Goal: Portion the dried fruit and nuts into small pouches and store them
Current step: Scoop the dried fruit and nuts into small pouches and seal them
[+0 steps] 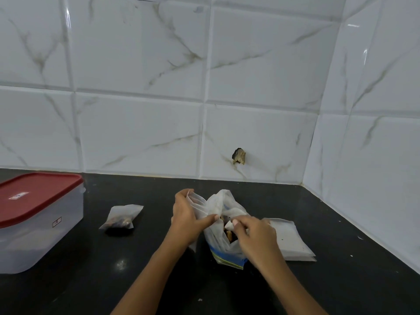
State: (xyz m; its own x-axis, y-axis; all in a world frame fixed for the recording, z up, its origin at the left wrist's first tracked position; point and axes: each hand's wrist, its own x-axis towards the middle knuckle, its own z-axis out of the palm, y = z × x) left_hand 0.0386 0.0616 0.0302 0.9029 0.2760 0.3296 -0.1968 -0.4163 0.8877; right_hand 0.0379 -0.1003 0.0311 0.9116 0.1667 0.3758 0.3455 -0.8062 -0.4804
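A large translucent bag [221,244] of dried fruit and nuts, with a blue and yellow band at its bottom, stands on the black counter [136,280]. My left hand [186,217] holds a small clear pouch [198,202] beside the bag and pinches the bag's rim with the thumb. My right hand [252,235] pinches a pale nut [229,225] at the bag's mouth. A filled small pouch [121,218] lies on the counter to the left.
A clear plastic container with a red lid [34,208] stands at the far left. A stack of flat pouches [293,242] lies right of the bag. White marbled tile walls meet in a corner at the back right.
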